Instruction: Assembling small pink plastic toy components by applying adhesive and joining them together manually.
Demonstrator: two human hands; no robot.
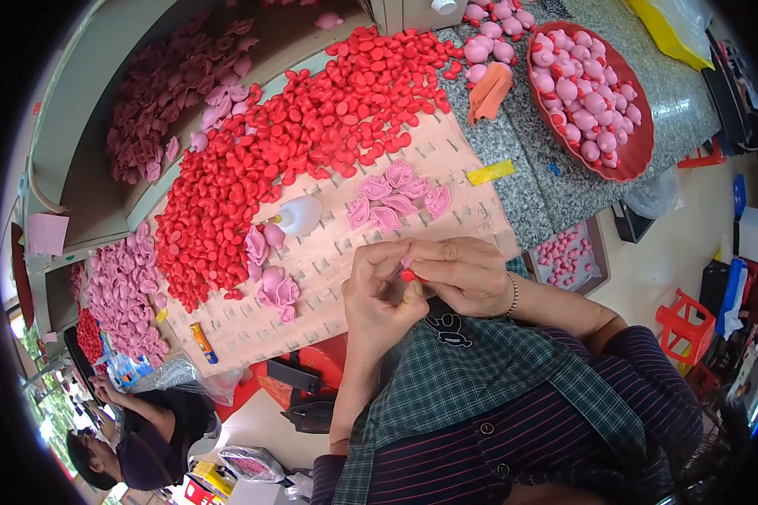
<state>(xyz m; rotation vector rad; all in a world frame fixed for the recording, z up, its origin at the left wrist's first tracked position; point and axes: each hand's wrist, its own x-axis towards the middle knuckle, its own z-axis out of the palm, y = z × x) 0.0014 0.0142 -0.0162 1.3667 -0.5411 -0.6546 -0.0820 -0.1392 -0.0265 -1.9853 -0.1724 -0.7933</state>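
Close in front of my chest, both hands meet around a small red and pink piece (408, 274). My left hand (372, 295) is closed, with its thumb and fingertips at the piece. My right hand (472, 276) pinches it from the other side; its fingers hide much of it. Just beyond lie several loose pink folded pieces (398, 174) on the pink work sheet (316, 282). More pink pieces with round balls (275, 284) lie to the left, by a white squeeze bottle (299, 215). A large heap of glossy red pieces (312, 118) covers the sheet's far side.
At the far right, a red scalloped bowl (640, 164) holds pink and red figures. An orange cloth (489, 91) lies beside it. Pink pieces fill a curved bin (67, 160) at the far left. A glue stick (203, 343) rests near the sheet's left edge. Another person (147, 442) works at lower left.
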